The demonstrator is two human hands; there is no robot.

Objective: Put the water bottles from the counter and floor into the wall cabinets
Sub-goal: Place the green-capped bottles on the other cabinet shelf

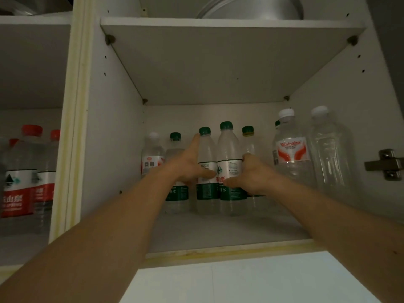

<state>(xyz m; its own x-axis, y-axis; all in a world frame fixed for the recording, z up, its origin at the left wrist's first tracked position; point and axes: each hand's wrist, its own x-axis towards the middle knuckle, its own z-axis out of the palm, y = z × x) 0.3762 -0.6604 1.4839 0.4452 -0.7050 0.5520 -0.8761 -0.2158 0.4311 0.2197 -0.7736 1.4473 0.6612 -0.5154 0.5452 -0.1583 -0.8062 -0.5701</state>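
Head view into an open wall cabinet, both bare forearms reaching onto its lower shelf. The left hand has straight fingers laid against the left flank of a green-capped bottle, the fingertips reaching nearly to its neck and the thumb crossing the front of its label; the fingers are not wrapped round it. The right hand curls about the right side of a second green-capped bottle, fingers hooked behind it and thumb across the front of the label. These two bottles stand upright and touching, pressed between the two hands. Just left of the left hand stands another green-capped bottle, and beyond it a white-capped bottle with a red-and-white label. Behind the right hand, partly hidden, is a further green-capped bottle. Well right of the right hand, nearer the camera, stand a taller bottle with a red label and a clear unlabelled bottle, beside a door hinge. In the compartment left of the left arm, red-capped bottles stand upright. Metal basins rest on the shelf above.
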